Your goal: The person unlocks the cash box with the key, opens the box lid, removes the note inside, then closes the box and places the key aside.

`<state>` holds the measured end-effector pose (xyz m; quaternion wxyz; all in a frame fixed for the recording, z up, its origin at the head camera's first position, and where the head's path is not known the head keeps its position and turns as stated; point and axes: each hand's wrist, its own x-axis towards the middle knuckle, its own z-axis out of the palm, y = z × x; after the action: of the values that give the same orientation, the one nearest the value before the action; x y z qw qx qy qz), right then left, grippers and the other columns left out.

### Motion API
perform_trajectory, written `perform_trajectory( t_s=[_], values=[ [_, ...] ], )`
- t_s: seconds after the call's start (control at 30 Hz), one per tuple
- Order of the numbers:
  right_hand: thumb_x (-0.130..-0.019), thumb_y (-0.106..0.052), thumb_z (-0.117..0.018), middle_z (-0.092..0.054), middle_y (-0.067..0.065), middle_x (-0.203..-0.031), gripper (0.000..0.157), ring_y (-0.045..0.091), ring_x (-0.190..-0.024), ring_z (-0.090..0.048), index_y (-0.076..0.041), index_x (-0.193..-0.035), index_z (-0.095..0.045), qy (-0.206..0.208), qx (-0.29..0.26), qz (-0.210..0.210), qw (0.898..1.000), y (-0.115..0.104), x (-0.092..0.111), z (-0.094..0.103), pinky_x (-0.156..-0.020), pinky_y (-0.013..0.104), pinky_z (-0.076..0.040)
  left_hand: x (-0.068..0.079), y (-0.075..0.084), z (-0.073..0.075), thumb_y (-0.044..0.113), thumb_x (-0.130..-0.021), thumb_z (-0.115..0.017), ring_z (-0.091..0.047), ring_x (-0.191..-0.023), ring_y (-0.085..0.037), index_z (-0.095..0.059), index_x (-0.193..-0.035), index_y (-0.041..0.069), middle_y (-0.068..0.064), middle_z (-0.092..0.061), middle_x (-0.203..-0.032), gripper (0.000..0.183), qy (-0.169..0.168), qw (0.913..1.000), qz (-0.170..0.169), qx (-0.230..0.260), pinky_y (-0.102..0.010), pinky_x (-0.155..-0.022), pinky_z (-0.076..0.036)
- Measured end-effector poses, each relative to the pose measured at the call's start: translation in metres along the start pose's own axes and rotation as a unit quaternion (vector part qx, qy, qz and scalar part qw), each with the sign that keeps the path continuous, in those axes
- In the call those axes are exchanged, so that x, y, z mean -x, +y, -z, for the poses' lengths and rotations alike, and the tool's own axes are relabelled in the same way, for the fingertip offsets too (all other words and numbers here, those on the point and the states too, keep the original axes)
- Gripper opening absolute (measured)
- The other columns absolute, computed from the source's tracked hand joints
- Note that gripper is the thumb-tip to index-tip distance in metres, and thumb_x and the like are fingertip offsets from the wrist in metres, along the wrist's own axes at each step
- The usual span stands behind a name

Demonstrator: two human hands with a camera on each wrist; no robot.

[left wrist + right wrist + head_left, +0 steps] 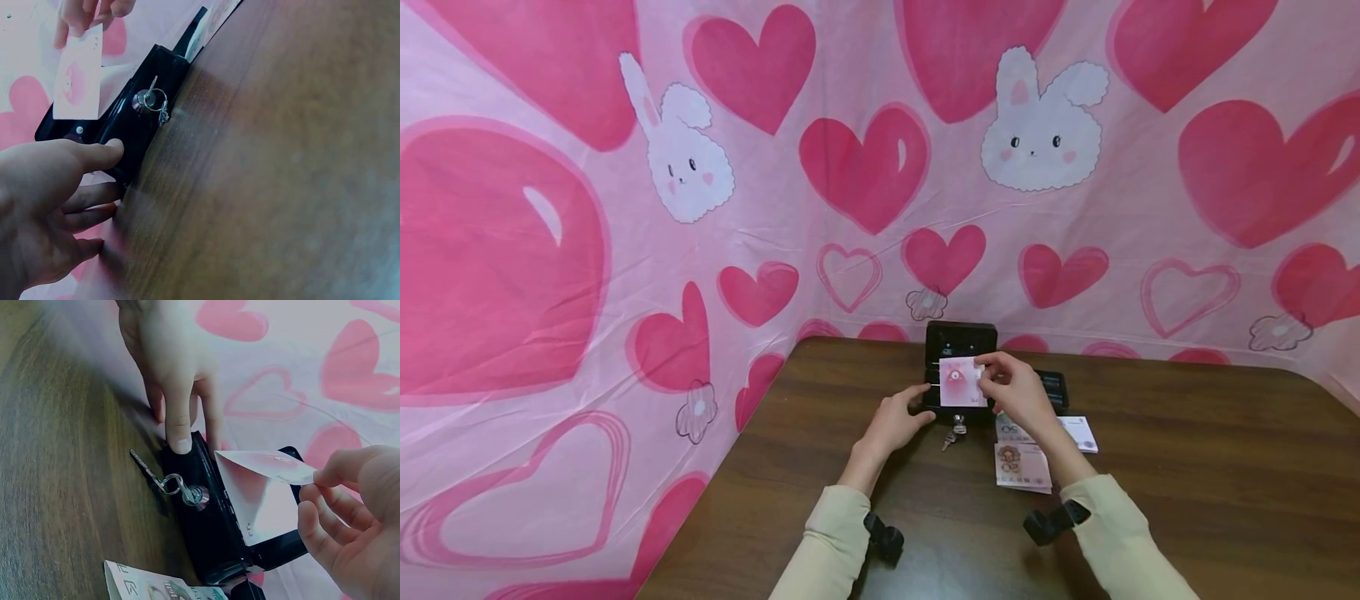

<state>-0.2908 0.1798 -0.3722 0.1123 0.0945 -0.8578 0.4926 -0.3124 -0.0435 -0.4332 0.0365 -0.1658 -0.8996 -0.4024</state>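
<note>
Just right of the head view's centre, the right hand (1017,392) pinches a pink rectangular paper banknote (958,383) over an open black box (206,540); the left hand (893,422), fingers extended, touches the box's left side. Silver metal keys (953,437) hang in front.

Head view looks down — nearer wrist views share the black box (203,528).

We see smooth paper banknotes (958,385), a glossy box (201,540) of coated metal or plastic, shiny metal keys (953,437), a sheeny wood-grain table (820,417) and creased cloth hangings (767,200).
</note>
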Motion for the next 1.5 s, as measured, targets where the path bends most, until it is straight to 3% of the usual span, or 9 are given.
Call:
perform_trajectory(
  t_s=[0.43, 0.57, 0.83, 1.13, 1.33, 1.5],
  values=[
    [-0.092, -0.001, -0.060, -0.060, 0.018, -0.091, 0.051, 0.025, -0.066, -0.061, 0.002, -0.141, -0.049, -0.018, -0.031, 0.003, 0.999, 0.004, 0.006, 0.010, -0.054, 0.034, -0.055, 0.000, -0.001, 0.001, 0.027, -0.093, -0.070, -0.063, -0.120, -0.027, -0.057, -0.141, 0.016, -0.014, -0.066, -0.130, 0.051, 0.002, 1.0000, -0.008, 0.002, -0.048, -0.104, -0.047],
    [-0.092, 0.001, -0.059, -0.060, 0.019, -0.091, 0.050, 0.023, -0.065, -0.061, 0.005, -0.141, -0.048, -0.021, -0.036, 0.004, 0.999, 0.005, 0.006, 0.013, -0.053, 0.033, -0.055, 0.000, -0.001, 0.000, 0.026, -0.093, -0.070, -0.062, -0.121, -0.027, -0.057, -0.140, 0.016, -0.015, -0.066, -0.130, 0.051, 0.001, 1.0000, -0.005, 0.008, -0.048, -0.104, -0.046],
    [-0.090, -0.001, -0.060, -0.058, 0.015, -0.089, 0.047, 0.022, -0.068, -0.061, 0.000, -0.136, -0.052, -0.023, -0.052, 0.001, 0.998, 0.009, 0.008, 0.022, -0.057, 0.037, -0.056, -0.001, 0.000, -0.001, 0.024, -0.092, -0.071, -0.063, -0.120, -0.027, -0.058, -0.140, 0.016, -0.015, -0.067, -0.128, 0.050, 0.006, 1.0000, -0.004, 0.006, -0.048, -0.104, -0.046],
    [-0.090, 0.003, -0.057, -0.057, 0.017, -0.091, 0.041, 0.013, -0.065, -0.058, 0.004, -0.131, -0.051, -0.014, -0.067, 0.004, 0.998, 0.015, 0.006, 0.032, -0.058, 0.039, -0.057, 0.000, 0.002, 0.000, 0.027, -0.093, -0.070, -0.061, -0.122, -0.028, -0.056, -0.142, 0.017, -0.014, -0.065, -0.132, 0.051, -0.004, 0.9999, 0.009, 0.005, -0.049, -0.105, -0.046],
    [-0.093, -0.002, -0.059, -0.060, 0.020, -0.090, 0.039, 0.014, -0.063, -0.060, 0.004, -0.131, -0.051, -0.017, -0.088, -0.002, 0.996, 0.013, 0.007, 0.041, -0.056, 0.036, -0.057, 0.000, 0.002, 0.002, 0.026, -0.093, -0.070, -0.062, -0.120, -0.028, -0.056, -0.142, 0.017, -0.014, -0.066, -0.131, 0.051, -0.006, 1.0000, 0.006, 0.002, -0.049, -0.103, -0.047],
    [-0.095, -0.006, -0.060, -0.060, 0.014, -0.084, 0.036, 0.016, -0.060, -0.060, 0.005, -0.129, -0.053, -0.019, -0.092, -0.006, 0.996, 0.012, 0.008, 0.049, -0.054, 0.039, -0.057, 0.001, 0.003, 0.002, 0.025, -0.093, -0.070, -0.064, -0.116, -0.028, -0.056, -0.142, 0.017, -0.014, -0.066, -0.129, 0.051, -0.007, 0.9999, 0.005, 0.005, -0.049, -0.101, -0.048]
  ],
)
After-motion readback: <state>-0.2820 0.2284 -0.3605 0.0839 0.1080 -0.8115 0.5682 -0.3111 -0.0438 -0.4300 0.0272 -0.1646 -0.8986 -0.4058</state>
